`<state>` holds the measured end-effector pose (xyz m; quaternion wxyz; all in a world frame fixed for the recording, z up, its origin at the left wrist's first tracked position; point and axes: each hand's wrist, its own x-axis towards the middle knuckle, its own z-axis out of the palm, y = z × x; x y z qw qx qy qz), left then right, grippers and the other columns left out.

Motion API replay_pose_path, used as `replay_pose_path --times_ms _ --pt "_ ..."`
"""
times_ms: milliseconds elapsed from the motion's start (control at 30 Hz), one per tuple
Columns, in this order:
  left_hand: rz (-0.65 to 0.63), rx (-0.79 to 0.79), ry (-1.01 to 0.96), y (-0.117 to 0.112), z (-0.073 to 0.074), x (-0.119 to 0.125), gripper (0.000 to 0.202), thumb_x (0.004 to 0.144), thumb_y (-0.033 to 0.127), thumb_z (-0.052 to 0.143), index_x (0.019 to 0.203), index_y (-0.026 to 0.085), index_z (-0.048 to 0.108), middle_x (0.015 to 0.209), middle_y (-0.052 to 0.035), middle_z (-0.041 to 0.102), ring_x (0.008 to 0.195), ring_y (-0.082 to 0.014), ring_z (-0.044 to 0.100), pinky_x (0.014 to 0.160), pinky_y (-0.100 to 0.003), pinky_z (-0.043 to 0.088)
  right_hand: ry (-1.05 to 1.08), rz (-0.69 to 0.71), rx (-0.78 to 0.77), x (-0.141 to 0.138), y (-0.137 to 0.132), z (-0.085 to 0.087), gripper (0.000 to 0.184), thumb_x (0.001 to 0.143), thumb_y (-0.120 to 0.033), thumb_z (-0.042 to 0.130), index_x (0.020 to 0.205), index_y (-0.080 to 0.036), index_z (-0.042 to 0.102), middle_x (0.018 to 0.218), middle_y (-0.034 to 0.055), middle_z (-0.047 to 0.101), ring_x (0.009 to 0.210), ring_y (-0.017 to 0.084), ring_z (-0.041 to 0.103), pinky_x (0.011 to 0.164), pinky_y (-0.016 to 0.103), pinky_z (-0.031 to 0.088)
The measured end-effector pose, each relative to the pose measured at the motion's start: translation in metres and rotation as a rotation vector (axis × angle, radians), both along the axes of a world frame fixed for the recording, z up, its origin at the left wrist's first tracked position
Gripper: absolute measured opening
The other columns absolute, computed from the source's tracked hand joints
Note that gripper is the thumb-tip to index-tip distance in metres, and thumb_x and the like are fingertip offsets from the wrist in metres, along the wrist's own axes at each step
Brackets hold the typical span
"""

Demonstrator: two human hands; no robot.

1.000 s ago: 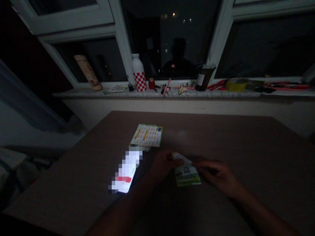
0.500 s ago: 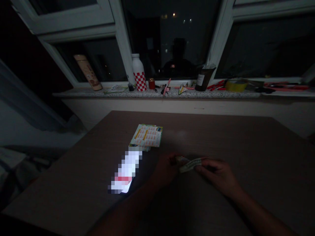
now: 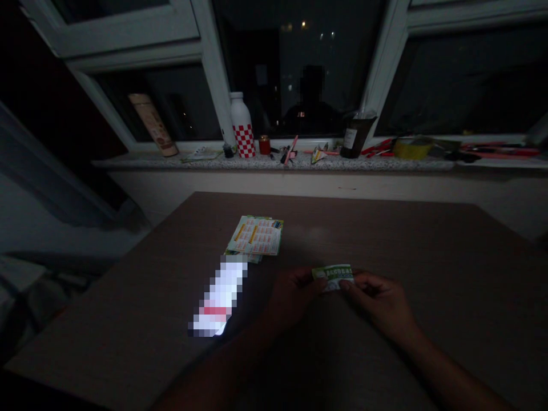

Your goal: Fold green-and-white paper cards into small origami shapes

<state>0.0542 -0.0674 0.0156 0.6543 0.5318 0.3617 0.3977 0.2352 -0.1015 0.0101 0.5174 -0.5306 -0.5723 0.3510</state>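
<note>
Between my two hands is a small green-and-white printed paper card (image 3: 332, 273), folded to a small size, its printed face turned up toward me. My left hand (image 3: 295, 295) pinches its left end, with the thumb on the near face. At the opposite end, my right hand (image 3: 382, 298) grips the card between thumb and fingers. Beyond my left hand, a loose pile of printed cards (image 3: 259, 237) with rows of red and yellow print lies on the table. A lit phone (image 3: 220, 294), its screen blurred out, lies just below that pile.
The brown table (image 3: 385, 228) reaches to the wall under a window. Along the stone sill (image 3: 205, 164) stand a tilted-looking tan flask (image 3: 153, 125), a red-checked white bottle (image 3: 242, 128), a small red jar (image 3: 264, 145), a dark cup (image 3: 356, 137) and a yellow tape roll (image 3: 411, 148).
The paper card was curved and seen nearly edge-on; now it is flatter with its green printed face showing. My left thumb has come onto its face. Pile and phone stay put.
</note>
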Motion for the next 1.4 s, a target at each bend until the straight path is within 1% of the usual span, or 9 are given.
replay_pose_path --times_ms 133,367,500,633,733,900,1067,1233,1400 --pt "0.004 0.025 0.039 0.001 -0.004 0.0 0.025 0.075 0.033 0.066 0.092 0.015 0.071 0.089 -0.0041 0.072 0.083 -0.0197 0.064 0.073 -0.027 0.047 -0.012 -0.024 -0.026 0.0 0.0 -0.001 0.017 0.072 -0.034 0.067 0.065 -0.018 0.07 0.061 0.0025 0.069 0.053 0.015 0.061 0.049 0.024 0.047" --pt "0.012 0.043 0.096 0.002 -0.005 0.0 0.026 0.077 0.035 0.064 0.091 0.015 0.071 0.086 -0.0038 0.072 0.079 -0.0192 0.064 0.069 -0.026 0.046 0.001 -0.047 -0.061 -0.002 0.001 0.001 0.016 0.069 -0.035 0.069 0.065 -0.019 0.071 0.062 0.0028 0.071 0.054 0.015 0.062 0.051 0.024 0.048" --pt "0.02 0.042 0.129 0.003 -0.003 0.0 0.026 0.078 0.035 0.063 0.093 0.015 0.071 0.087 -0.004 0.071 0.08 -0.0196 0.063 0.071 -0.027 0.046 0.052 -0.076 -0.118 -0.006 0.001 0.003 0.019 0.065 -0.038 0.071 0.063 -0.019 0.071 0.061 0.003 0.071 0.052 0.016 0.061 0.048 0.025 0.047" --pt "0.038 0.033 0.154 0.005 -0.002 0.0 0.028 0.077 0.035 0.062 0.093 0.014 0.071 0.085 -0.0046 0.071 0.079 -0.0201 0.063 0.07 -0.027 0.046 0.124 -0.098 -0.198 -0.011 0.001 0.001 0.025 0.062 -0.043 0.073 0.062 -0.018 0.071 0.056 0.0031 0.069 0.047 0.016 0.059 0.042 0.024 0.043" --pt "0.053 0.046 0.196 0.007 -0.003 -0.001 0.028 0.077 0.035 0.062 0.093 0.014 0.071 0.083 -0.0045 0.071 0.077 -0.0198 0.063 0.069 -0.027 0.046 0.169 -0.101 -0.244 -0.014 0.002 -0.001 0.028 0.06 -0.046 0.074 0.059 -0.018 0.07 0.053 0.0024 0.067 0.046 0.015 0.057 0.041 0.023 0.04" --pt "0.046 0.02 0.206 0.012 -0.007 -0.004 0.028 0.076 0.035 0.063 0.092 0.013 0.07 0.086 -0.0057 0.071 0.078 -0.0203 0.063 0.07 -0.028 0.046 0.24 -0.082 -0.298 -0.016 0.004 -0.01 0.028 0.058 -0.043 0.078 0.058 -0.016 0.068 0.054 0.0018 0.067 0.047 0.013 0.056 0.045 0.023 0.041" --pt "0.013 0.02 0.206 0.014 -0.007 -0.004 0.027 0.077 0.034 0.062 0.092 0.013 0.069 0.086 -0.0059 0.071 0.079 -0.0202 0.062 0.071 -0.029 0.045 0.323 -0.022 -0.335 -0.013 0.006 -0.019 0.028 0.059 -0.04 0.079 0.064 -0.015 0.069 0.063 0.0056 0.071 0.054 0.016 0.062 0.053 0.025 0.046" --pt "0.019 0.043 0.234 0.013 -0.004 -0.004 0.025 0.078 0.033 0.061 0.09 0.013 0.069 0.084 -0.0051 0.07 0.076 -0.019 0.062 0.069 -0.027 0.044 0.308 -0.017 -0.339 -0.011 0.006 -0.017 0.026 0.06 -0.04 0.078 0.063 -0.016 0.07 0.064 0.0062 0.072 0.057 0.017 0.064 0.057 0.027 0.048" --pt "0.022 0.039 0.23 0.012 -0.002 -0.004 0.025 0.078 0.033 0.061 0.091 0.013 0.07 0.084 -0.0049 0.071 0.076 -0.0189 0.061 0.069 -0.027 0.044 0.284 -0.034 -0.325 -0.012 0.005 -0.015 0.028 0.059 -0.042 0.078 0.063 -0.016 0.07 0.062 0.0062 0.072 0.055 0.018 0.063 0.054 0.027 0.048"
